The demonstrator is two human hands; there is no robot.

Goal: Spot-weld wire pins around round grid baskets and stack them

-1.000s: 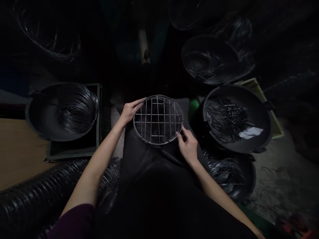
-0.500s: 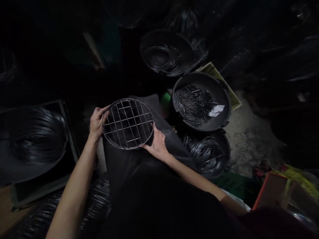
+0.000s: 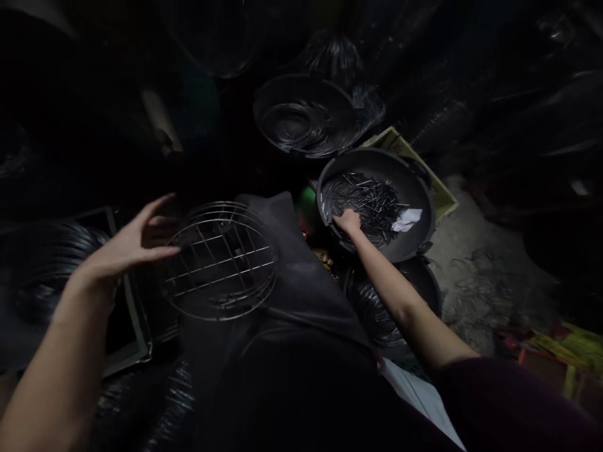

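Note:
A round wire grid [image 3: 226, 260] lies over the dark cloth across my lap, and its outline shows as doubled and blurred rings. Just left of its rim, my left hand [image 3: 141, 242] is open, thumb and fingers apart, holding nothing. My right hand [image 3: 347, 221] reaches into a dark round pan [image 3: 414, 188], at the left side of a heap of short thin metal rods [image 3: 372, 198]. Its fingers look curled in among the rods; what they grip is hidden. A crumpled white scrap [image 3: 407, 220] lies in the same pan.
Behind stands another pan [image 3: 306, 94] with coiled wire. A pan of looped wire [image 3: 377, 307] sits below the rod pan, and a yellow crate [image 3: 443, 188] shows behind it. A large wire coil [image 3: 51, 270] is at far left. Wire bits [image 3: 475, 270] litter the floor.
Both hands have let go of the wire grid, which sits slightly lower and further left. My right hand has moved to the rod pan; my left hand has drawn left and opened.

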